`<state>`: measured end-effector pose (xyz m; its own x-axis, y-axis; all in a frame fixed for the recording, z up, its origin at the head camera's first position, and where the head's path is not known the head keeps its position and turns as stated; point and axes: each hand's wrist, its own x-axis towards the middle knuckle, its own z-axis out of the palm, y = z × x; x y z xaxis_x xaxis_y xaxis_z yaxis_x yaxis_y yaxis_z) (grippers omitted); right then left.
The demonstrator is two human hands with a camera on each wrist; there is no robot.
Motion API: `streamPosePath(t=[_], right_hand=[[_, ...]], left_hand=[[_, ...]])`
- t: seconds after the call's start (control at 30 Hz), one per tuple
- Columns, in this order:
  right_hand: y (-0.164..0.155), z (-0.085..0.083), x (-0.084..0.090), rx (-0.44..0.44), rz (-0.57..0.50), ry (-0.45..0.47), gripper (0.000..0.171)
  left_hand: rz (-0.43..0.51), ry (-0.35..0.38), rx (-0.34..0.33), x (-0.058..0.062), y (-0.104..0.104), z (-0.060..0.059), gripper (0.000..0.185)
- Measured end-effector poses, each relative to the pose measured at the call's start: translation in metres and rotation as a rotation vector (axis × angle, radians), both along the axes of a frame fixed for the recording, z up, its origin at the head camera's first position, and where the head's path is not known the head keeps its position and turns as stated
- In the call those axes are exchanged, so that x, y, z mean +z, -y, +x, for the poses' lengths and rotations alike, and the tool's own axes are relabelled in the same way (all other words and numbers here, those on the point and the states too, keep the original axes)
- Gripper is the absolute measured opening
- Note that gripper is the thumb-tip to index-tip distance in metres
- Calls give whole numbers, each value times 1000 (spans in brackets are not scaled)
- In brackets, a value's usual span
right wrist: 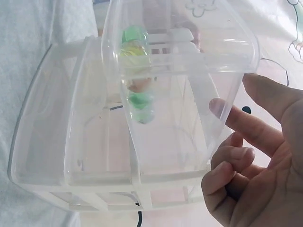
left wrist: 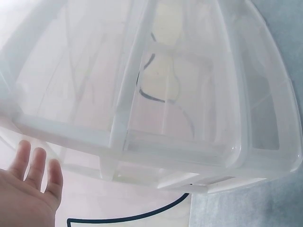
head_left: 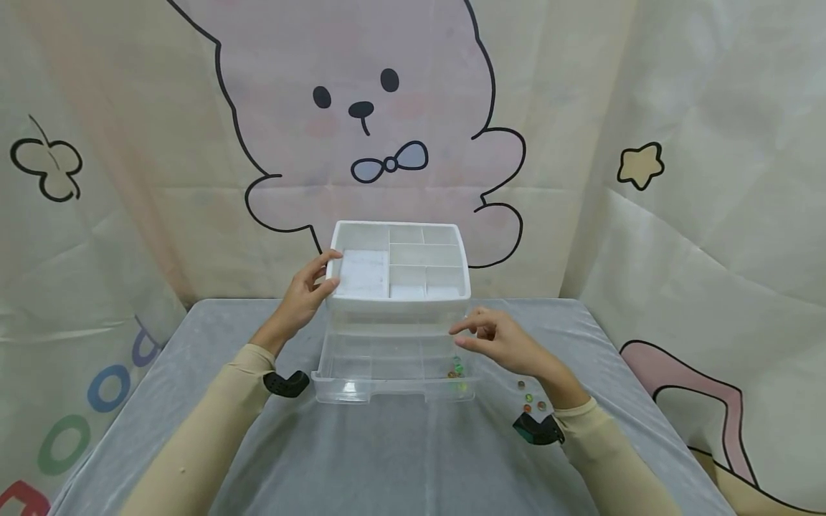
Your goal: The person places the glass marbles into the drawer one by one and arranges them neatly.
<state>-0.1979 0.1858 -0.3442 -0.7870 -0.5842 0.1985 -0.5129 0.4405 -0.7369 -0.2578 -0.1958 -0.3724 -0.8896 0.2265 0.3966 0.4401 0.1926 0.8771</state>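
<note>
A white and clear plastic drawer organizer (head_left: 426,297) stands in front of me, with a divided tray on top. Its clear drawer (head_left: 393,390) is pulled out toward me. Green and orange marbles (head_left: 458,367) lie in the drawer's right compartment. At the organizer's upper left side, my left hand (head_left: 303,290) touches the rim with extended fingers and thumb. My right hand (head_left: 493,337) is at the drawer's right wall, thumb and index finger apart at the clear plastic and the other fingers loosely bent. No marble shows between these fingers in the right wrist view.
Several loose marbles (head_left: 529,398) lie on the grey cloth (head_left: 368,459) right of the drawer, close to the right wrist's black camera (head_left: 540,428). Another black camera (head_left: 287,385) is on the left wrist. Behind the table hangs a printed curtain (head_left: 548,93).
</note>
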Motion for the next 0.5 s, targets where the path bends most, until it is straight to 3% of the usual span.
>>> streamPosePath(t=[0.5], right_hand=[[-12,-2,5,12,-62,-19,19]], left_hand=[[-4,6,-3,2,0,1,49]])
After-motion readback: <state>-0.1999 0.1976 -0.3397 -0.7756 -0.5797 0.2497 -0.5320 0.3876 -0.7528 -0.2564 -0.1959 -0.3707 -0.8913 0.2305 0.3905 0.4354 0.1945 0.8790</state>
